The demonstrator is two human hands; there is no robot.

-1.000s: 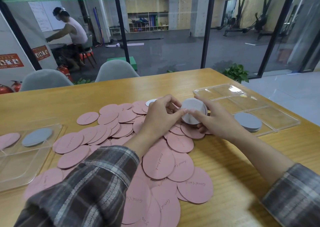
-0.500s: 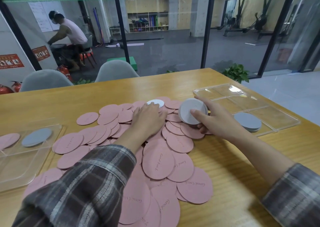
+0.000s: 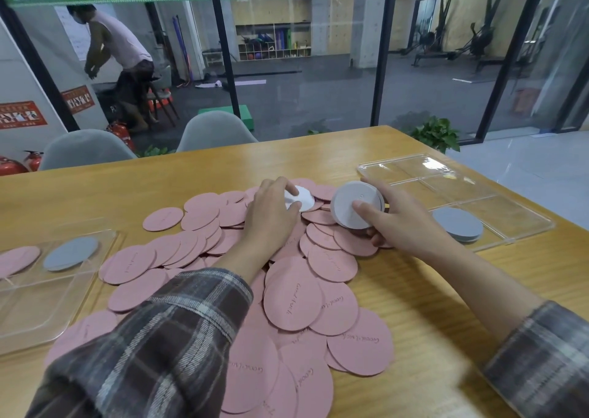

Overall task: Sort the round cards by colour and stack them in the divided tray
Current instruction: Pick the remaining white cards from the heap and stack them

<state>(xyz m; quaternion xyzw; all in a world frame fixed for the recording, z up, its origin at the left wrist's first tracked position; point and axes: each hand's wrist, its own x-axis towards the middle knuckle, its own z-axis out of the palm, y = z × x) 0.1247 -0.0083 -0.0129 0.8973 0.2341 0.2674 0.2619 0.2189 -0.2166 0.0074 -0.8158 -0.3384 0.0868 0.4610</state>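
Pink cards (image 3: 293, 293) are spread across the middle of the wooden desk (image 3: 430, 322) in one big overlapping heap. At the far edge of that heap a single white card (image 3: 304, 198) is pinched by the left hand (image 3: 271, 213), thumb and forefinger curled onto it, while it's still lying on the pink ones. A white stack (image 3: 347, 205) is gripped by the right hand (image 3: 404, 223), tilted up on edge just over the heap, thumb pressed on its face and fingers wrapped behind. The clear divided tray (image 3: 510, 200) is set off to the right, and a grey stack (image 3: 457, 224) is parked in its near compartment, right beside that hand. A second tray (image 3: 38, 306) is seen on the left, with one pink card (image 3: 16, 259) and one grey card (image 3: 70, 253) laid in it.
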